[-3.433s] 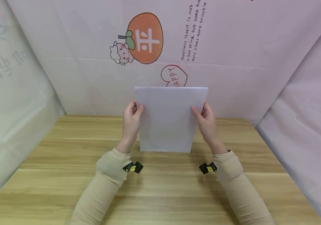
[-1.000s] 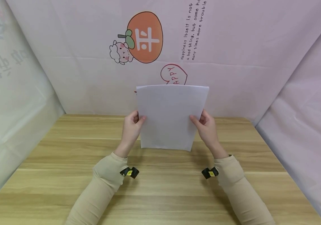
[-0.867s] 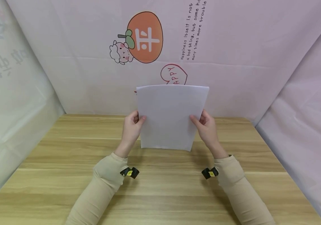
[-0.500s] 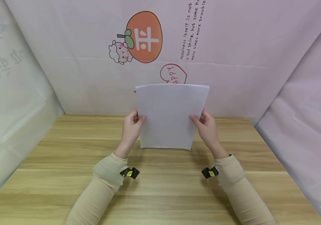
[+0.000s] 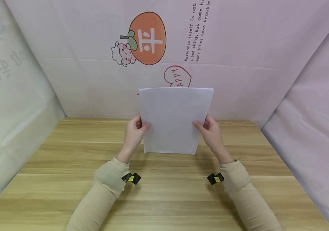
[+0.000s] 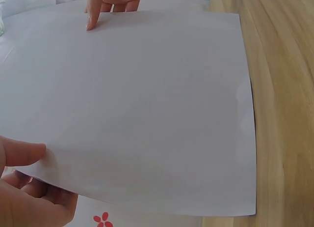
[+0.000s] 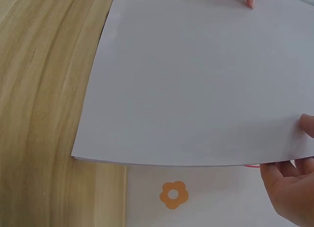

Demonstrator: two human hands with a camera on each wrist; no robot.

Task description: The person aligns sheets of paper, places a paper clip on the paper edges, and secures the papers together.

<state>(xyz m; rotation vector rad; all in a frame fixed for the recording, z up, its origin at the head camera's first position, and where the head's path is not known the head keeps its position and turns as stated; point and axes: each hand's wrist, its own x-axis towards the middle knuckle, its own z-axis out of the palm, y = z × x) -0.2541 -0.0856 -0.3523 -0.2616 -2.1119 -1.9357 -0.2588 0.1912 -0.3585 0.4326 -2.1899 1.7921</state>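
A stack of blank white paper (image 5: 173, 128) stands upright between both hands, its lower edge near the tabletop; whether it touches the wood I cannot tell. On its left side edge, below mid-height, my left hand (image 5: 135, 131) grips with the thumb on the near face and the fingers behind. The right hand (image 5: 213, 133) pinches the opposite edge in the same way. In the left wrist view the left thumb (image 6: 24, 153) presses on the sheet. Several thin layers show along the paper's edge (image 7: 162, 164) in the right wrist view. Its far face is hidden.
The wood-grain table (image 5: 164, 199) lies below. A pale printed cloth (image 5: 239, 89) hangs behind it, with more cloth at the left (image 5: 17, 106) and right. Small black wrist cameras (image 5: 135, 178) jut inward from both beige sleeves (image 5: 104, 189).
Compared with 3.4 seconds ago, both hands hold the paper lower down its sides, and the paper sits slightly higher. Over the last half second, the bowed top edge has straightened a little.
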